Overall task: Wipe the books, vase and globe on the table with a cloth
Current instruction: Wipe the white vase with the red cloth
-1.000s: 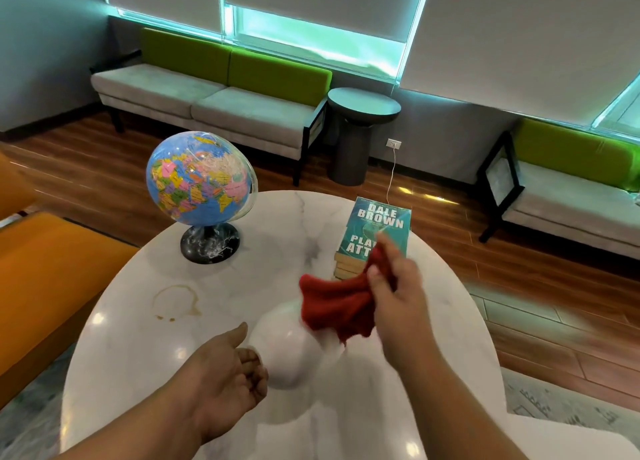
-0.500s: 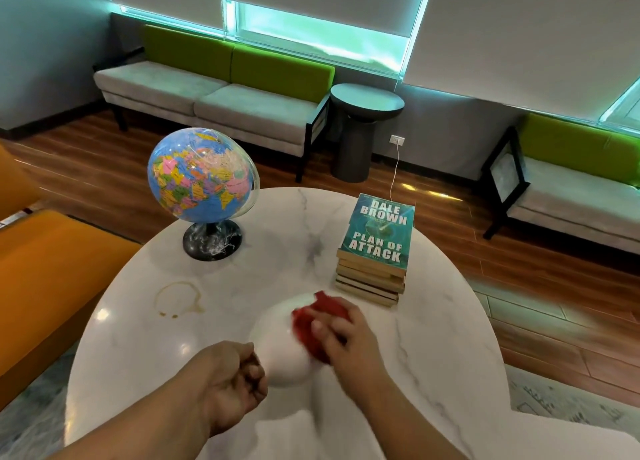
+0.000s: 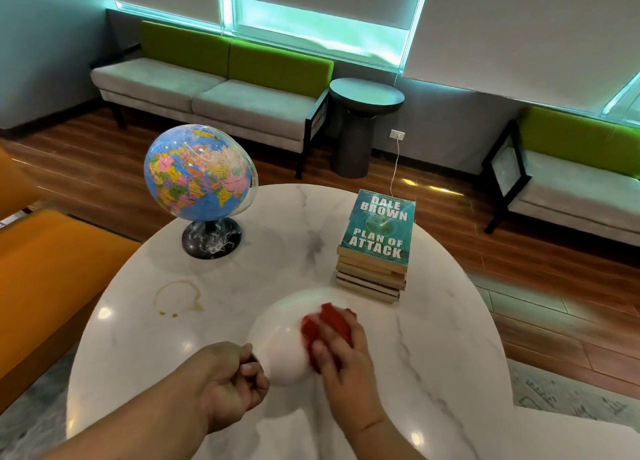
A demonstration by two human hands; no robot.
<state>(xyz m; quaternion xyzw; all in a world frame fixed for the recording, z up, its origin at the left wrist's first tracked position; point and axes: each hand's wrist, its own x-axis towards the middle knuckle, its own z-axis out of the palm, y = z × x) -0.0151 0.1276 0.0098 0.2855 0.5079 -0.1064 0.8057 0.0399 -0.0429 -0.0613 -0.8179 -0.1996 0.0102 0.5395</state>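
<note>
Left hand [image 3: 232, 380] curled, empty, just beside white vase [image 3: 277, 349]; right hand [image 3: 341, 359] gripping red cloth [image 3: 329, 324] against vase. White marble table [image 3: 433, 338]: globe [image 3: 199, 172] far left, ring stain [image 3: 178, 298], books [image 3: 375, 248] right. Green sofas [image 3: 207, 89], wood floor [image 3: 86, 175] behind.

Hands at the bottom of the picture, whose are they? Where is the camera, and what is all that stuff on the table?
There is no machine here, just a person. The camera sits on the person's head and looks down, so you see only their arms. The right hand holds a red cloth and presses it on a round white vase, which looks blurry. The left hand is curled up beside the vase, holding nothing I can see. The vase stands on a white marble table. Further back are a colourful globe on a black stand and a stack of books. A brown ring stain marks the table.
</note>
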